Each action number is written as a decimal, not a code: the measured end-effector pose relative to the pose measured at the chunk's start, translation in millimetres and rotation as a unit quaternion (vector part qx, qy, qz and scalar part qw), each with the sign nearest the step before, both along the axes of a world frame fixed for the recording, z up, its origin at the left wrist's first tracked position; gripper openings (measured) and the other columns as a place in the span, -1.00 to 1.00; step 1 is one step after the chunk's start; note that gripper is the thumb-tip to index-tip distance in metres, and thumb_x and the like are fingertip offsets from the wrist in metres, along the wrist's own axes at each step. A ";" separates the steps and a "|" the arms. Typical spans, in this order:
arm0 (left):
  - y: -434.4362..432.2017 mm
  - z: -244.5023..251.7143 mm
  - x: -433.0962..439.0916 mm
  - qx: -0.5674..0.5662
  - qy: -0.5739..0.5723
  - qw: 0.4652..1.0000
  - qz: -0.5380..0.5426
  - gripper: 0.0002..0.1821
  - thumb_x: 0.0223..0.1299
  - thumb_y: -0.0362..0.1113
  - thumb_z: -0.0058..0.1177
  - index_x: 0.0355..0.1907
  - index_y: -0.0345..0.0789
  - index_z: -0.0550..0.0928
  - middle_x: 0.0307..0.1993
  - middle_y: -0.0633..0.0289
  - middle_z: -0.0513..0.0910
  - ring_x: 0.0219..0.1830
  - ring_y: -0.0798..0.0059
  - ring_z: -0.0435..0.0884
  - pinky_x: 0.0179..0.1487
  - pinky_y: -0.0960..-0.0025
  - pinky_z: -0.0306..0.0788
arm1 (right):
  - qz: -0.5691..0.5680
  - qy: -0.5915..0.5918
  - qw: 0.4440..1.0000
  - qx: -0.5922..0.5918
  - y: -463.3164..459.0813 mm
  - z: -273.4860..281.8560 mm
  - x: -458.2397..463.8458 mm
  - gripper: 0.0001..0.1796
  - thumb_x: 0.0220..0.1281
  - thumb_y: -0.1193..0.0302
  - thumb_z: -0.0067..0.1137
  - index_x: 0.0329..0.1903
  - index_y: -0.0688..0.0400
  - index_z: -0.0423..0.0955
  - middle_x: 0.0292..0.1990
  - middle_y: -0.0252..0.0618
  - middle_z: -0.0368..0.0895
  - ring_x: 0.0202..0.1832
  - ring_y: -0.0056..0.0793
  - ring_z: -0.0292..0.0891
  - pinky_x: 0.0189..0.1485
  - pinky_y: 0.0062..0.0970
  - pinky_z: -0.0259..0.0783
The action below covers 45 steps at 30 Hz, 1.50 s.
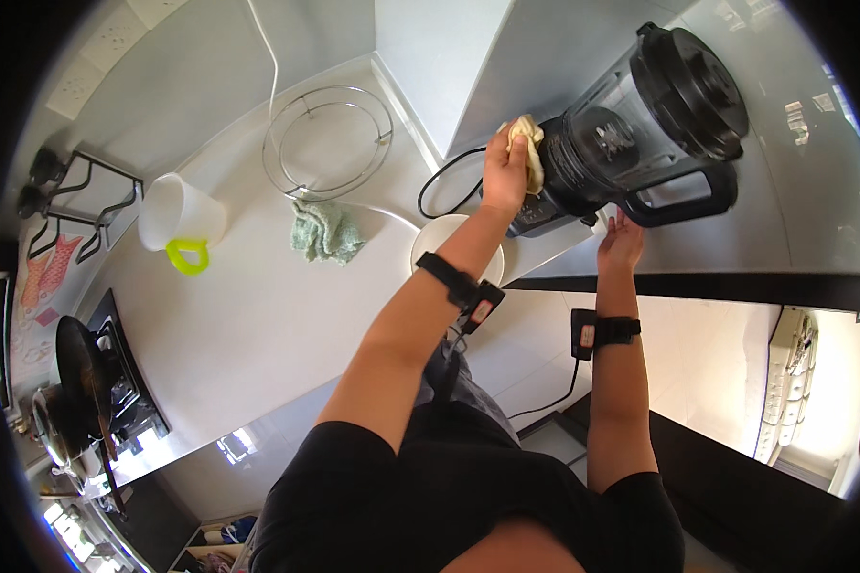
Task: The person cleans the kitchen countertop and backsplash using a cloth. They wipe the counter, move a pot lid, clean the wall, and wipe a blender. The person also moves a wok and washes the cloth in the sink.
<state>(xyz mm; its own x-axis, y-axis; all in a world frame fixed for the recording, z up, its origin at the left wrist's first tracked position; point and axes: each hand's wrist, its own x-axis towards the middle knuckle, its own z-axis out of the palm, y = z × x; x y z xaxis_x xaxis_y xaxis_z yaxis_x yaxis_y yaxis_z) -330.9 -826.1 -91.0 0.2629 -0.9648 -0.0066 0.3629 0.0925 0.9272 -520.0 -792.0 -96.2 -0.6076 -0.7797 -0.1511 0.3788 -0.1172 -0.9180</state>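
Observation:
At the counter's right end stands a blender (570, 147), with a black base, a clear jug, a black lid and a black handle. My left hand (504, 172) grips a crumpled pale yellow cloth (532, 154) and holds it against the side of the blender base. Below the jug handle (720, 197), my right hand (622, 245) is raised by the counter's end with fingers extended. Nothing shows in it, and its fingertips are partly hidden; whether they touch the base, I cannot tell. A white round bowl or plate (433, 240) lies partly behind my left forearm.
A green cloth (324, 230) lies near a round metal wire rack (327, 193). Left of it is a white container (186, 208) with a lime-green handle. A black cord (424, 188) loops beside the blender. Pans (79, 365) sit by the stove at far left.

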 end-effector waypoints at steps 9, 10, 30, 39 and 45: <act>63.5 -27.6 -39.6 -0.054 -0.191 0.977 0.072 -0.46 0.26 -0.26 -0.26 0.24 -0.44 0.08 0.23 -0.12 0.13 0.23 -0.02 0.15 0.26 0.23 0.00 | -0.008 -0.074 0.995 0.063 -24.5 4.9 47.1 -0.55 0.19 0.32 -0.37 0.09 0.17 0.31 0.10 -0.16 0.34 0.13 -0.18 0.26 0.19 -0.21 0.19; 55.5 -26.6 -39.0 -0.104 -0.170 0.974 0.106 -0.47 0.26 -0.25 -0.26 0.23 -0.44 0.09 0.22 -0.14 0.13 0.22 -0.04 0.15 0.25 0.22 0.01 | -0.020 -0.069 0.995 0.067 -24.0 6.1 48.5 -0.56 0.21 0.31 -0.37 0.10 0.17 0.30 0.10 -0.17 0.33 0.13 -0.18 0.25 0.21 -0.21 0.17; -40.2 15.1 1.4 -0.077 -0.260 0.963 -0.003 -0.69 0.18 -0.14 -0.12 -0.17 -0.33 0.50 -0.27 -0.06 0.53 -0.19 -0.02 0.47 -0.10 0.18 0.33 | -0.011 -0.098 0.994 0.049 -20.6 6.5 46.3 -0.58 0.21 0.34 -0.33 0.09 0.15 0.31 0.08 -0.21 0.36 0.10 -0.23 0.30 0.18 -0.25 0.23; -61.9 50.8 -7.9 -0.092 -0.092 0.978 -0.160 -0.55 0.24 0.01 -0.20 -0.13 -0.37 0.47 -0.28 -0.10 0.55 -0.16 0.07 0.50 -0.02 0.33 0.30 | -0.016 -0.105 0.993 0.050 -22.4 -4.0 40.7 -0.59 0.26 0.26 -0.28 0.11 0.12 0.28 0.08 -0.26 0.36 0.12 -0.30 0.29 0.18 -0.36 0.22; -38.7 6.3 -7.8 -0.083 -0.218 0.972 0.030 -0.65 0.25 -0.10 -0.16 -0.11 -0.35 0.44 -0.25 -0.10 0.53 -0.19 -0.04 0.47 -0.08 0.27 0.33 | -0.017 -0.110 0.992 0.051 -17.7 5.3 56.4 -0.58 0.23 0.21 -0.19 0.15 -0.02 0.24 0.12 -0.41 0.31 0.12 -0.42 0.25 0.18 -0.47 0.17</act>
<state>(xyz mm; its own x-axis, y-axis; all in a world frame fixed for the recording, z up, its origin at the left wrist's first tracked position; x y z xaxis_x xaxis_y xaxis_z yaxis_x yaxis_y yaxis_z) -338.7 -864.8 -84.7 0.2608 -0.9259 0.2733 -0.0723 0.2636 0.9619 -463.5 -809.7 -90.9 -0.5766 -0.7330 -0.3609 0.5692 -0.0435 -0.8211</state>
